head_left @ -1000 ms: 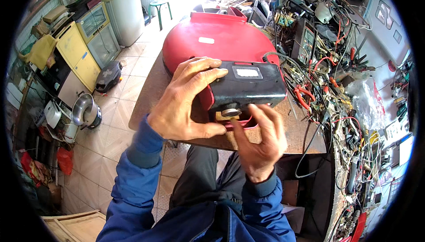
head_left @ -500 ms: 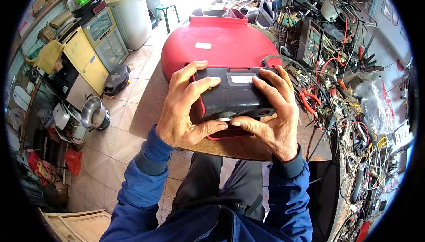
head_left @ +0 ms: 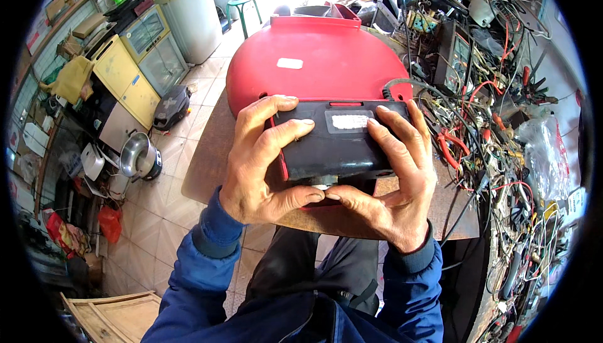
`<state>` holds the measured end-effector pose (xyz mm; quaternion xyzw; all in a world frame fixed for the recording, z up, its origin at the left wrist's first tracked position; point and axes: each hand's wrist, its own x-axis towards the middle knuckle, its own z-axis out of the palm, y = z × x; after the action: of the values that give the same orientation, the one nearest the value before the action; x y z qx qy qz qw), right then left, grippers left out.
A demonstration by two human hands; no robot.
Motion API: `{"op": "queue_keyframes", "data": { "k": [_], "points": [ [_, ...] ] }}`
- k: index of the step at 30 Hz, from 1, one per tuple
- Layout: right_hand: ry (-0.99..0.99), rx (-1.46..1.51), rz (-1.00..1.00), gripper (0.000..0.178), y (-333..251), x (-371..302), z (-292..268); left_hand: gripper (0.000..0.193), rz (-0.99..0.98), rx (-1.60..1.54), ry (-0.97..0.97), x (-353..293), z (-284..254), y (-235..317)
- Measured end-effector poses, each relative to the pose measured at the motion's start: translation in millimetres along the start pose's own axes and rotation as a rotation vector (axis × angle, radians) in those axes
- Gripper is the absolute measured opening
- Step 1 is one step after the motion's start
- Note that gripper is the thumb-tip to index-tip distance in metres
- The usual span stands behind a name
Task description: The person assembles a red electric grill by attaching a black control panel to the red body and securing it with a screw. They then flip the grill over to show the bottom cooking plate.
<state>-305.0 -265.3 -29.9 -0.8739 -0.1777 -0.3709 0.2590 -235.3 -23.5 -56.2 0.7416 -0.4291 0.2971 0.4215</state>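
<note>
A black box-shaped part [head_left: 339, 145] with a pale sticker on top and a red edge sits at the near end of a large red rounded appliance shell [head_left: 314, 60] lying on a brown workbench [head_left: 207, 161]. My left hand [head_left: 257, 161] wraps its left side, fingers over the top and thumb underneath. My right hand [head_left: 396, 180] grips its right side the same way, thumb tip meeting the left thumb below the part. A black cable [head_left: 408, 85] runs from the part's right end into the wiring.
A dense tangle of red and black wires, clips and tools [head_left: 496, 129] covers the bench to the right. On the tiled floor to the left stand a yellow cabinet [head_left: 125, 79], metal pots [head_left: 135, 155], a white appliance [head_left: 191, 16] and a green stool [head_left: 242, 7].
My right hand came up from below the part and closed on its right side. Both hands now hold it, and the part has tilted so its top faces me more.
</note>
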Motion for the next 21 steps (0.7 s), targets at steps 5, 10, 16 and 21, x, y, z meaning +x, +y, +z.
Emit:
{"op": "queue_keyframes", "data": {
  "k": [5,10,16,21],
  "points": [
    [0.359,-0.294,-0.013,0.088,-41.1,-41.2,21.8,0.061,-0.054,-0.11,-0.051,4.2,-13.5,-4.6],
    [0.379,-0.196,-0.032,0.066,-63.7,-56.0,70.3,0.066,-0.051,-0.075,-0.05,2.8,-8.8,-8.5],
    [0.426,-0.321,-0.113,0.06,-59.9,-51.6,78.3,0.06,-0.029,-0.119,-0.019,2.9,-7.9,-7.6],
    [0.432,-0.254,0.008,0.052,-64.2,-54.6,82.4,0.046,0.016,-0.13,0.053,1.5,-3.6,-8.0]
  ]
}}
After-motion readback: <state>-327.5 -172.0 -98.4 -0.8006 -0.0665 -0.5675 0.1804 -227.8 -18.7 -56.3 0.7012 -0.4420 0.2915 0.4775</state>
